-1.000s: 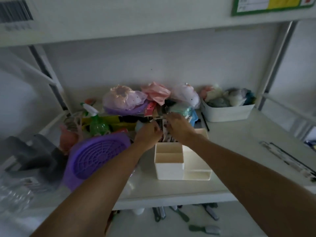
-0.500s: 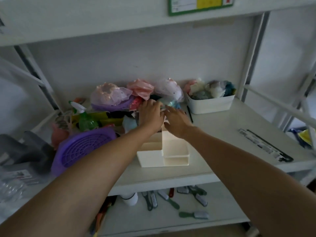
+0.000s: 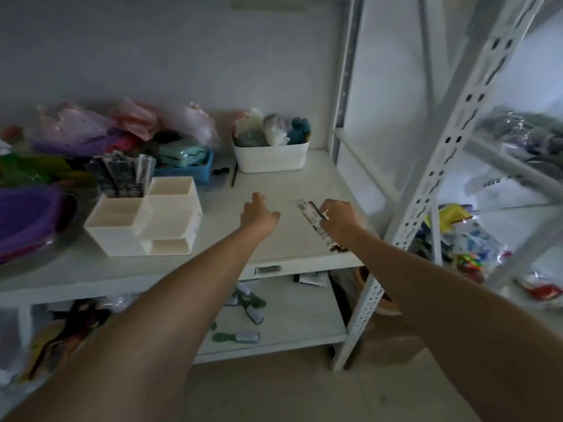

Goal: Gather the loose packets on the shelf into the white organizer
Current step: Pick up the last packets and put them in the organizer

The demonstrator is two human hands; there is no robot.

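The white organizer [image 3: 143,220] stands on the shelf [image 3: 274,184] at the left, with several dark patterned packets [image 3: 122,178] upright in its back left compartment. Long clear loose packets [image 3: 313,223] lie on the shelf near its right front corner. My right hand [image 3: 339,220] rests on them, fingers curled around their upper part. My left hand [image 3: 259,213] hovers over bare shelf between the organizer and the packets, fingers loosely apart and holding nothing.
A white bin [image 3: 271,156] of soft items stands at the back right, a blue tray [image 3: 189,172] behind the organizer, a purple basket [image 3: 27,217] at far left. Bagged clutter lines the back wall. A metal upright [image 3: 426,184] stands right of the shelf. Tools lie on the lower shelf [image 3: 289,315].
Both hands left the organizer and moved right across the shelf; my right hand now closes on the loose packets. The view has swung to the right.
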